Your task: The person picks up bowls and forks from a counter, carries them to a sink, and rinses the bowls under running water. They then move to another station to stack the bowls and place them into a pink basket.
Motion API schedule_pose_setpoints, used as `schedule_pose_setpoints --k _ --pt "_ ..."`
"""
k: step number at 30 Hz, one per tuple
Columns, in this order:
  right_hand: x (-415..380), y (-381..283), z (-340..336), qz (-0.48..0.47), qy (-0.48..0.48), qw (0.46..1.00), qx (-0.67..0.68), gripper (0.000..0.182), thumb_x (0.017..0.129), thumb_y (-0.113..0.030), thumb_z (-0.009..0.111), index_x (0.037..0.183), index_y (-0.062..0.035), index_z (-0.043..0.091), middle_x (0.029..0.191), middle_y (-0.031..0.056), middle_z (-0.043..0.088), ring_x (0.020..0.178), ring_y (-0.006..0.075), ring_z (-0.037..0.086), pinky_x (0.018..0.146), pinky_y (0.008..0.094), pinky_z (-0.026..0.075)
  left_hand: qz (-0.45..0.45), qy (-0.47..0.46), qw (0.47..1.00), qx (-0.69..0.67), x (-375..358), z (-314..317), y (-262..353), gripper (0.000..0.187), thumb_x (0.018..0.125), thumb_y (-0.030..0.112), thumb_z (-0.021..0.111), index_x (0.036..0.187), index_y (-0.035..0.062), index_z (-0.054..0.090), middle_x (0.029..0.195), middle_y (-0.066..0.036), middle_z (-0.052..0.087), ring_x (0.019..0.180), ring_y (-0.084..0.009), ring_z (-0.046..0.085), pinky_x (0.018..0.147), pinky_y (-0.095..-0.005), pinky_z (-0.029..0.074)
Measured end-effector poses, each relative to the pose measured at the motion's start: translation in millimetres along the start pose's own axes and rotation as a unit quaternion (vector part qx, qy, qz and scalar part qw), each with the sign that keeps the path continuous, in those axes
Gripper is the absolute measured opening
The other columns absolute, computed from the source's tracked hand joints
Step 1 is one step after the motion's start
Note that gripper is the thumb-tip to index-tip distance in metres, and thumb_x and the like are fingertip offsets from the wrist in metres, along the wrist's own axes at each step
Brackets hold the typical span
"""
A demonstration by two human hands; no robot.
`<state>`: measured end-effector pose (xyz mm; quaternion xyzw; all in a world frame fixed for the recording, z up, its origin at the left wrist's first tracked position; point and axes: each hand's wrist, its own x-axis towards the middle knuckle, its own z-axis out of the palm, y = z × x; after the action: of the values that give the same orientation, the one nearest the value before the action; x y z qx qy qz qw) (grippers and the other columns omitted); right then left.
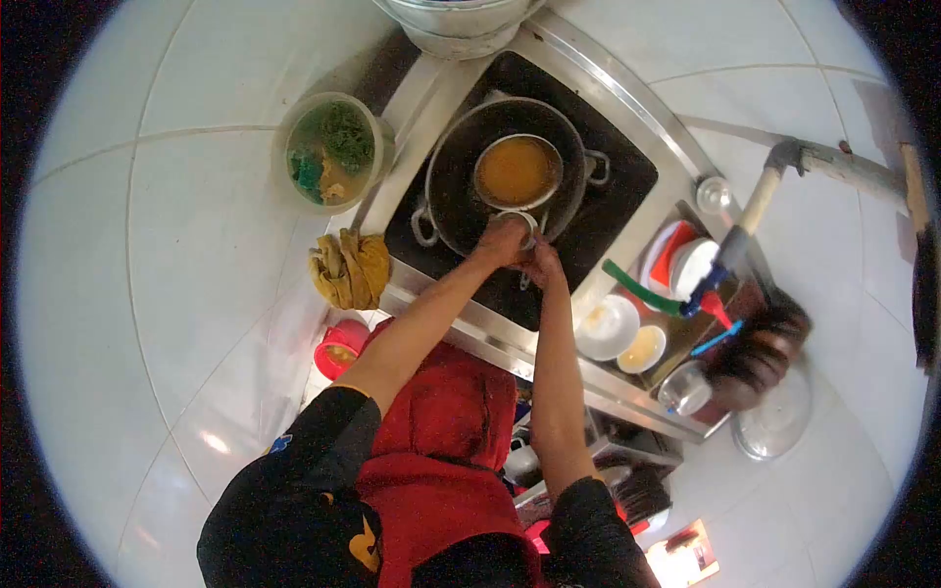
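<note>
Over the near rim of a large dark pan (448,186), my left hand (501,245) and my right hand (541,263) come together. Both are closed around a small pale metal cup (530,227); the fingers hide most of it. Just beyond them a round metal bowl (477,186) sits inside the pan, holding orange-brown liquid. The pan has looped metal handles at its sides. A thin metal piece shows just below my right hand, and I cannot make out what it belongs to.
A tub (384,147) with green scrubbers in cloudy water stands left, above a yellow cloth (351,271). The sink (676,416) at right holds bowls and plates under a tap with a green hose (642,288). A metal pot (461,44) stands at the back.
</note>
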<state>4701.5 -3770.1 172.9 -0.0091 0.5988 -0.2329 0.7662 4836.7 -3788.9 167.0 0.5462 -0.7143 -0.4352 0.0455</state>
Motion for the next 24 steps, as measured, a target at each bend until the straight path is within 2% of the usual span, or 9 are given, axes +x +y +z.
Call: schedule_pose_setpoints --k 3,6,8,10,11,14,16,19,24 --pt "-108 -40 25 -0.048 0.108 0.916 -0.384 0.055 0.097 -0.038 0.057 0.138 -0.0024 0.045 0.111 0.0117 0.068 0.087 0.0185 0.068 0.065 0.0317 0.055 -0.01 0.016 1.0 0.023 -6 12 4 0.041 0.07 0.022 0.074 0.107 0.0058 0.067 0.115 -0.019 0.063 0.115 -0.0354 0.057 0.1 -0.0568 0.038" --pt "-270 -79 68 -0.245 0.067 0.882 -0.396 0.031 0.094 -0.023 0.065 0.109 0.0037 0.064 0.086 0.0105 0.069 0.067 0.0131 0.063 0.064 0.0267 0.05 0.039 -0.004 0.996 0.085 -11 4 4 0.057 0.07 0.026 0.078 0.12 0.0056 0.06 0.128 -0.02 0.055 0.128 -0.038 0.045 0.104 -0.0568 0.036" --pt "-357 -103 84 -0.293 0.258 0.827 -0.405 0.023 0.096 -0.018 0.059 0.106 0.0015 0.065 0.083 0.0062 0.066 0.071 0.0126 0.06 0.064 0.0279 0.049 0.016 0.023 0.996 0.081 -14 -12 18 0.064 0.068 0.025 0.08 0.122 0.0016 0.056 0.135 -0.021 0.047 0.131 -0.0377 0.04 0.106 -0.0556 0.035" --pt "-387 -131 87 -0.464 0.421 0.633 -0.455 0.022 0.098 -0.016 0.054 0.11 0.001 0.062 0.091 0.0106 0.064 0.084 0.0207 0.062 0.077 0.0369 0.05 -0.012 0.054 0.995 0.078 -18 -26 30 0.071 0.066 0.024 0.082 0.124 -0.0025 0.053 0.143 -0.022 0.038 0.134 -0.0374 0.036 0.109 -0.0545 0.034" --pt "-390 -150 97 -0.55 0.436 0.415 -0.579 0.024 0.099 -0.016 0.052 0.115 0.0007 0.058 0.098 0.016 0.064 0.087 0.0319 0.062 0.086 0.0438 0.046 -0.045 0.065 0.995 0.053 -20 -29 34 0.077 0.065 0.024 0.084 0.128 -0.0036 0.049 0.145 -0.023 0.035 0.136 -0.0382 0.033 0.109 -0.0538 0.035" --pt "-364 -166 51 -0.572 0.389 0.23 -0.684 0.022 0.099 -0.016 0.049 0.111 0.0007 0.058 0.093 0.0185 0.067 0.081 0.0359 0.064 0.072 0.0421 0.049 -0.078 0.098 0.992 0.005 -19 -25 28 0.087 0.063 0.028 0.085 0.132 -0.0043 0.045 0.146 -0.026 0.033 0.137 -0.0399 0.031 0.11 -0.0517 0.035" --pt "-351 -166 31 -0.447 0.35 0.52 -0.638 0.017 0.096 -0.012 0.049 0.105 -0.0009 0.058 0.087 0.0229 0.066 0.078 0.0406 0.064 0.072 0.0487 0.047 -0.075 0.122 0.99 -0.019 0 -12 15 0.09 0.063 0.033 0.086 0.134 -0.0039 0.044 0.145 -0.027 0.035 0.137 -0.0408 0.031 0.11 -0.0504 0.035" --pt "-356 -169 31 -0.402 0.379 0.498 -0.669 0.011 0.093 -0.008 0.049 0.097 -0.0023 0.057 0.077 0.0242 0.063 0.074 0.0443 0.061 0.07 0.0516 0.046 -0.157 0.082 0.96 -0.216 24 -6 7 0.094 0.066 0.044 0.083 0.135 -0.004 0.043 0.14 -0.028 0.041 0.136 -0.0384 0.036 0.106 -0.0477 0.041" --pt "-353 -164 28 -0.384 0.417 0.438 -0.698 0.017 0.095 -0.016 0.05 0.089 -0.0029 0.058 0.072 0.0251 0.061 0.07 0.0455 0.06 0.063 0.0535 0.044 -0.193 -0.075 0.724 -0.659 21 -24 25 0.07 0.077 0.052 0.072 0.131 0.0142 0.05 0.127 -0.013 0.054 0.12 -0.0282 0.052 0.09 -0.0496 0.051"
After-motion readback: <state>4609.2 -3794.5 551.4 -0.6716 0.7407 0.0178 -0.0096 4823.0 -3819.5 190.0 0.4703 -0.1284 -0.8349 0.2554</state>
